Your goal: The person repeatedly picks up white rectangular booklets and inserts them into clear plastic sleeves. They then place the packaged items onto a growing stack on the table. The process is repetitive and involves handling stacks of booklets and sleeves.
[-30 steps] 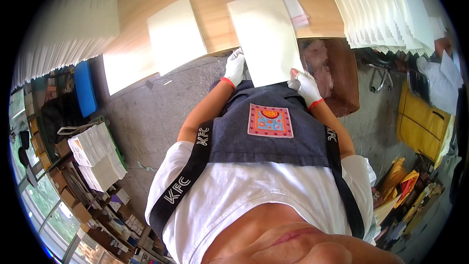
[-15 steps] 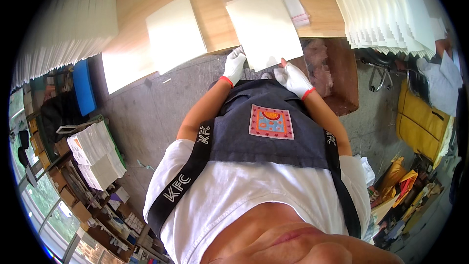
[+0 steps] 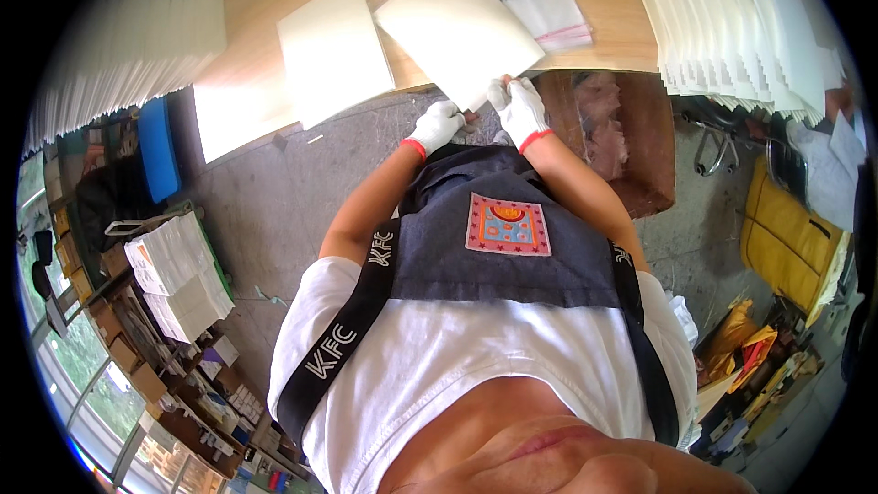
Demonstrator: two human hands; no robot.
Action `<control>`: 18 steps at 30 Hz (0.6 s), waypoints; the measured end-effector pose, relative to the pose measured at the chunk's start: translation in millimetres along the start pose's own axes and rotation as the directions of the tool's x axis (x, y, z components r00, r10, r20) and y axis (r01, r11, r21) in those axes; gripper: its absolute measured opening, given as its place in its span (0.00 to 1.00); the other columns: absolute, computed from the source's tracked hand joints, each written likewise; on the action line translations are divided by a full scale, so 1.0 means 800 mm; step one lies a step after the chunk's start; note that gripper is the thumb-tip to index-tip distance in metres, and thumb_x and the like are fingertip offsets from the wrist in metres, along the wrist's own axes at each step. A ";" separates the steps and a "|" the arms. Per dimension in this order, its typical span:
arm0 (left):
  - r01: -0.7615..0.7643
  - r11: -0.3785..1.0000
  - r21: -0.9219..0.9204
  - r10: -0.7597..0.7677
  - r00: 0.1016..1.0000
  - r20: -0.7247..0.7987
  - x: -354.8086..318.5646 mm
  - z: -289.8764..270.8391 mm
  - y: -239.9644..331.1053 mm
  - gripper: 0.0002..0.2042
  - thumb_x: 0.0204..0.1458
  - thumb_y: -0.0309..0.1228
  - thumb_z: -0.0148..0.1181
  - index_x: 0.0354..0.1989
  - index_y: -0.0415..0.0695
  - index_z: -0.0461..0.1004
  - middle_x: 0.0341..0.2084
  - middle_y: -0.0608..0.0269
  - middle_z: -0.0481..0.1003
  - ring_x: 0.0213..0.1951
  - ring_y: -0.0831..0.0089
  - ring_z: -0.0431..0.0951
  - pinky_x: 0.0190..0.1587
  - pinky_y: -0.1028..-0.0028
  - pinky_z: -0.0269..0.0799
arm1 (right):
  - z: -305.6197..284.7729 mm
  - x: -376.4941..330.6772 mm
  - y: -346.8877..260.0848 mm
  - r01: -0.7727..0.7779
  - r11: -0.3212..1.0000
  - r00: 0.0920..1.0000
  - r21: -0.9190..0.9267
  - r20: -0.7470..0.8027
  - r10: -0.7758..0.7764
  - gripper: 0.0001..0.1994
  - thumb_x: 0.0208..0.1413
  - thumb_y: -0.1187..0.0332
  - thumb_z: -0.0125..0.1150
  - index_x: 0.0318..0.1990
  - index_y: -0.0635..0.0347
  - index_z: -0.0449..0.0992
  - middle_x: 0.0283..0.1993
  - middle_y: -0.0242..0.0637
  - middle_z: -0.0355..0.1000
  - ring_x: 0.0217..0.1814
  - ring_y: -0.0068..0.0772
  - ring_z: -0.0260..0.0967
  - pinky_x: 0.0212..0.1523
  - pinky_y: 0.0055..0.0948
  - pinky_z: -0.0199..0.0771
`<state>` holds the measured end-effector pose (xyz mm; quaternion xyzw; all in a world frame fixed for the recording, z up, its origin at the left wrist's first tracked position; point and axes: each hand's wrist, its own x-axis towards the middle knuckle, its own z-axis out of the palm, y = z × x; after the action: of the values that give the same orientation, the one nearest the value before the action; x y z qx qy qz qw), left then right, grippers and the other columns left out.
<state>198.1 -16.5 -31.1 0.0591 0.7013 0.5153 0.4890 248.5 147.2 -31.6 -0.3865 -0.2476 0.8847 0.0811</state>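
A cream rectangle of paper (image 3: 457,29) lies tilted over the near edge of the wooden table, one corner pointing toward me; whether it is one sheet or several layers I cannot tell. Both my hands wear white gloves with red cuffs, bare fingertips showing. My left hand (image 3: 437,124) is closed at the paper's near corner. Along its lower right edge my right hand (image 3: 520,112) pinches the paper. Partly under it is a clear plastic bag (image 3: 549,9) with dark printing and a pink seal strip. A second cream paper (image 3: 336,53) lies to the left, untouched.
Tall stacks of paper stand at the far left (image 3: 119,46) and far right (image 3: 722,27) of the wooden table (image 3: 608,5). Below its edge sits an open brown box (image 3: 640,146). A yellow padded item (image 3: 792,229) is at right, bundled white paper (image 3: 183,274) at left.
The paper has turned counterclockwise and shifted left, uncovering more of the plastic bag. My right hand has moved left and a little away from me, closer to my left hand.
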 end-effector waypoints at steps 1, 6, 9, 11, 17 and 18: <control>-0.008 0.961 0.276 0.007 1.000 0.006 -0.006 -0.002 0.014 0.10 0.52 0.26 0.50 0.36 0.34 0.75 0.28 0.56 0.78 0.31 0.75 0.78 0.36 0.77 0.72 | -0.008 -0.006 -0.005 0.013 0.999 0.999 -0.036 0.031 -0.011 0.04 0.56 0.79 0.42 0.35 0.63 0.64 0.31 0.40 0.68 0.29 0.33 0.71 0.29 0.30 0.79; -0.121 0.987 0.102 0.121 0.993 0.006 0.016 0.021 0.020 0.12 0.51 0.24 0.48 0.42 0.34 0.73 0.32 0.55 0.77 0.34 0.72 0.78 0.39 0.76 0.73 | -0.009 -0.032 -0.025 -0.078 0.993 0.980 0.088 -0.175 0.093 0.06 0.58 0.75 0.39 0.36 0.62 0.66 0.26 0.37 0.68 0.21 0.30 0.69 0.19 0.26 0.73; -0.149 0.952 -0.267 0.112 0.982 -0.151 0.028 0.019 -0.004 0.16 0.53 0.23 0.46 0.51 0.34 0.65 0.40 0.59 0.74 0.37 0.71 0.76 0.39 0.75 0.74 | -0.010 -0.043 -0.034 -0.467 0.738 0.795 -0.486 0.134 0.592 0.10 0.60 0.66 0.43 0.37 0.61 0.69 0.26 0.38 0.72 0.20 0.31 0.69 0.17 0.25 0.69; -0.092 0.959 -0.269 0.071 0.994 -0.086 0.039 0.013 -0.024 0.16 0.54 0.24 0.47 0.51 0.34 0.65 0.39 0.60 0.74 0.37 0.73 0.76 0.38 0.76 0.74 | 0.000 -0.063 -0.048 0.204 0.417 0.906 -0.886 0.332 0.262 0.08 0.56 0.63 0.52 0.40 0.55 0.71 0.27 0.36 0.73 0.23 0.30 0.71 0.21 0.29 0.69; -0.133 0.988 -0.076 0.132 0.991 -0.018 0.018 0.016 0.010 0.10 0.55 0.25 0.48 0.44 0.37 0.69 0.34 0.60 0.76 0.31 0.76 0.76 0.34 0.77 0.73 | 0.035 -0.012 -0.075 0.602 -0.724 0.524 -0.336 0.850 0.041 0.26 0.39 0.65 0.62 0.52 0.38 0.69 0.60 0.26 0.57 0.59 0.33 0.56 0.54 0.35 0.60; -0.097 0.993 -0.059 0.098 0.995 0.013 0.016 0.014 0.013 0.09 0.55 0.26 0.49 0.42 0.37 0.70 0.33 0.60 0.76 0.31 0.76 0.76 0.33 0.77 0.73 | 0.038 -0.001 -0.078 0.627 -0.720 0.481 -0.296 0.875 0.059 0.27 0.39 0.65 0.63 0.53 0.37 0.68 0.61 0.26 0.55 0.60 0.33 0.55 0.55 0.36 0.59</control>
<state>195.5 3.5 -30.9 0.0831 0.6783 0.5584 0.4703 223.9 189.9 17.6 0.1196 -0.9833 0.1176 0.0704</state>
